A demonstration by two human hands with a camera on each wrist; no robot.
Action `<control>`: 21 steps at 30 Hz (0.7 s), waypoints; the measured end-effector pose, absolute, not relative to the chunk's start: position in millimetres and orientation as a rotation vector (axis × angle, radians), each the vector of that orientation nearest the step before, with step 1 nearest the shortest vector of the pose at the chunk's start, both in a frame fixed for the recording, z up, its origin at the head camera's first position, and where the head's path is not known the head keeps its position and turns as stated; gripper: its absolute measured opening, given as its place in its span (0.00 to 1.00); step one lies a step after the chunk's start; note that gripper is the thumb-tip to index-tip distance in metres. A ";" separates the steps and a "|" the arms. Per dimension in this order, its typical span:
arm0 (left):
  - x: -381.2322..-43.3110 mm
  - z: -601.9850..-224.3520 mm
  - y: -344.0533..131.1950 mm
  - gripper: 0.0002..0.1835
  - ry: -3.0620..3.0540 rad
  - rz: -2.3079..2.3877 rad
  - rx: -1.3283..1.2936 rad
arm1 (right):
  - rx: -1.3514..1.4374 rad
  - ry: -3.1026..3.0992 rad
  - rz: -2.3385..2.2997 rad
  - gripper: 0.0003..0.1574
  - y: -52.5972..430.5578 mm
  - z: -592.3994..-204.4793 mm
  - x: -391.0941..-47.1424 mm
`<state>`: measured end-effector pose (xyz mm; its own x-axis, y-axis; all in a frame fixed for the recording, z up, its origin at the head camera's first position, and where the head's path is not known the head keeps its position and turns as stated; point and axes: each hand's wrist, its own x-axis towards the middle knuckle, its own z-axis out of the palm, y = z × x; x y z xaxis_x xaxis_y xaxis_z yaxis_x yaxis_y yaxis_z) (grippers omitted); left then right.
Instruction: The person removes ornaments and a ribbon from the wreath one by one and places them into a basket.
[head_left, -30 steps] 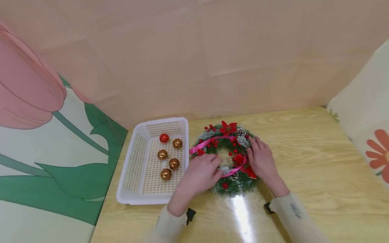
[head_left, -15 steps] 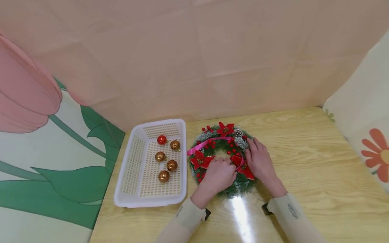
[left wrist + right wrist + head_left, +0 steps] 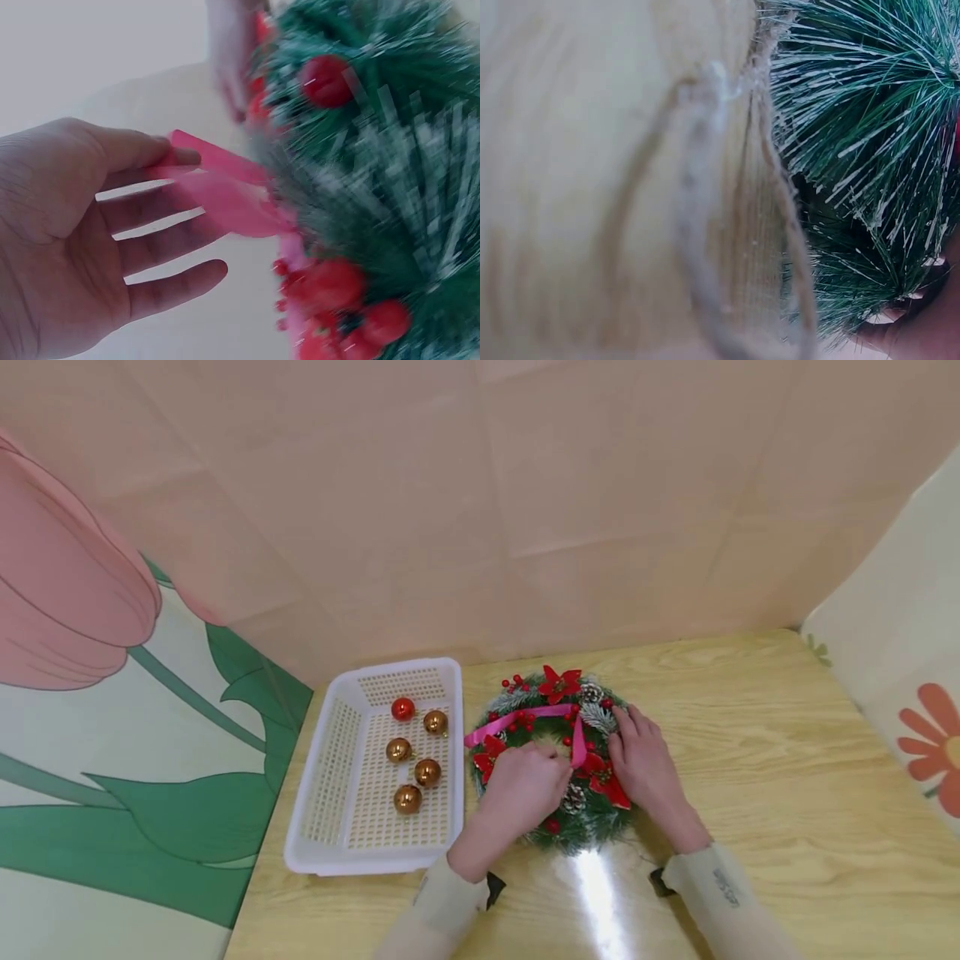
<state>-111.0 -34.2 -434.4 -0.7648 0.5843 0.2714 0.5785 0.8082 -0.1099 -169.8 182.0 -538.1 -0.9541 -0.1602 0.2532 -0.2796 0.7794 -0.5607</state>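
A round green wreath (image 3: 585,831) lies on the table, with frosted needles, red poinsettias (image 3: 559,683), pine cones (image 3: 591,693) and red berries. A glossy pink ribbon (image 3: 579,743) crosses the wreath and bends down toward its centre. My left hand (image 3: 527,787) pinches this ribbon between thumb and forefinger over the wreath's middle; the left wrist view shows the other fingers spread apart. At the wreath's right side, my right hand (image 3: 649,772) grips the edge, fingertips among the needles. A twine loop (image 3: 697,247) hangs off the wreath's edge in the right wrist view.
Left of the wreath stands a white plastic basket (image 3: 300,843) holding one red bauble (image 3: 402,708) and several gold baubles (image 3: 407,799). Bare wood tabletop (image 3: 780,760) extends to the right. A beige backdrop (image 3: 480,527) rises behind the table.
My left hand went right and inward over the wreath, then slightly back left. The ribbon's loop at the lower right is now drawn up to the left hand. The right hand stays put.
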 end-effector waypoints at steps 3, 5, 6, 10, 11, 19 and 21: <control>-109.6 -420.4 -41.6 0.10 -2.671 0.002 -0.879 | 0.352 -2.775 0.924 0.31 181.9 -538.1 -169.6; -108.6 -411.3 -47.4 0.09 -2.661 -0.006 -0.868 | 0.357 -2.771 0.930 0.31 181.4 -537.4 -169.4; -108.3 -407.0 -50.7 0.09 -2.655 -0.009 -0.862 | 0.359 -2.768 0.933 0.31 181.2 -537.0 -169.2; -107.8 -390.0 -64.9 0.08 -2.606 -0.026 -0.833 | 0.364 -2.755 0.943 0.31 180.8 -534.7 -167.8; -107.7 -385.9 -68.7 0.08 -2.587 -0.037 -0.825 | 0.363 -2.754 0.943 0.30 181.1 -534.6 -167.5; -100.8 -351.2 -102.2 0.04 -2.472 -0.238 -0.747 | 0.359 -2.766 0.931 0.30 181.7 -536.2 -168.2; -97.2 -342.8 -109.8 0.04 -2.460 -0.253 -0.706 | 0.362 -2.773 0.930 0.30 181.9 -536.3 -168.4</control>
